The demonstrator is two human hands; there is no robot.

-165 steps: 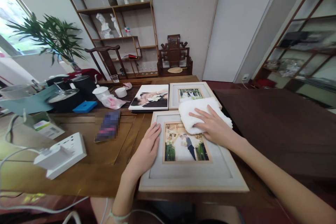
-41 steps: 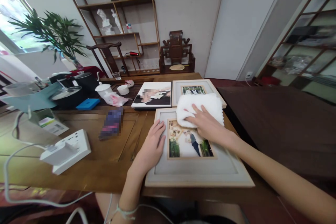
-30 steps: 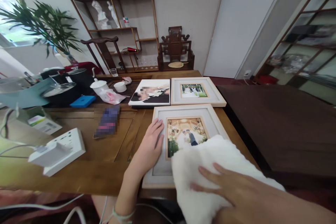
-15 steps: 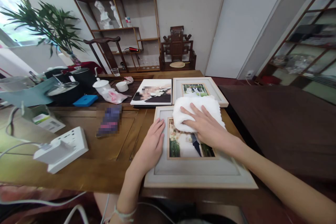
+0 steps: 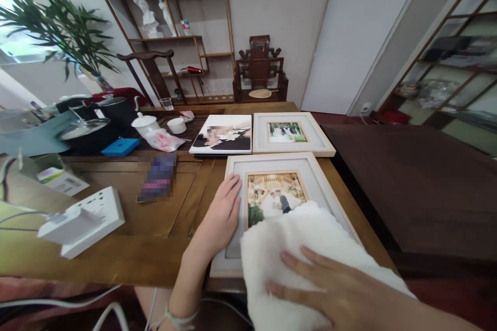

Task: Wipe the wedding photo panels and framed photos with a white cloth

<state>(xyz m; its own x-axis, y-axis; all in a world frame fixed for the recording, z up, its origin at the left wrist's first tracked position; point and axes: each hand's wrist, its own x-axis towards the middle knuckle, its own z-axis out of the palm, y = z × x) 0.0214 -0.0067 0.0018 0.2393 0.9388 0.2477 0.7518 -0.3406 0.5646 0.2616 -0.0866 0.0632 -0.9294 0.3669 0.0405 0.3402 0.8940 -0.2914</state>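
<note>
A light wooden picture frame with a pale mat and a wedding photo lies flat near the table's front edge. My left hand lies along its left border, fingers stretched out and resting on it. In my right hand is a white towel, close to the camera, with the fingers spread over it. The towel covers the frame's lower right part and the bottom of the photo. My thumb's grip underneath is hidden.
Behind lie a second framed photo and a white-edged photo panel. To the left are a power strip, a small open box, a blue box, a white teapot and dark pots.
My right hand has drawn the towel from the photo's top toward me and to the lower right, uncovering the couple in the picture. My left hand stays on the frame's edge.
</note>
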